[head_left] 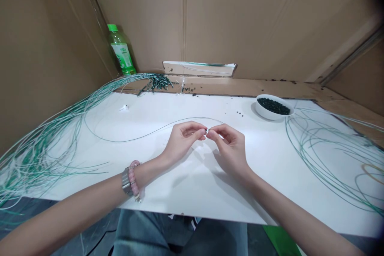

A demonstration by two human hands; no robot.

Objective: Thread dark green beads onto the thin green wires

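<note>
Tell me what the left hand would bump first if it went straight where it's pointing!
Probably the right hand, just ahead of the left hand; I can't tell whether they already touch.

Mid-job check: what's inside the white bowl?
A heap of small dark pieces in the white bowl. They cover its bottom, so whatever lies beneath the top layer can't be seen.

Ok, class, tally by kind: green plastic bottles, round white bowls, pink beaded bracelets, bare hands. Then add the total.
Bare left hand and bare right hand: 2
Green plastic bottle: 1
Round white bowl: 1
Pink beaded bracelet: 1
Total: 5
</note>
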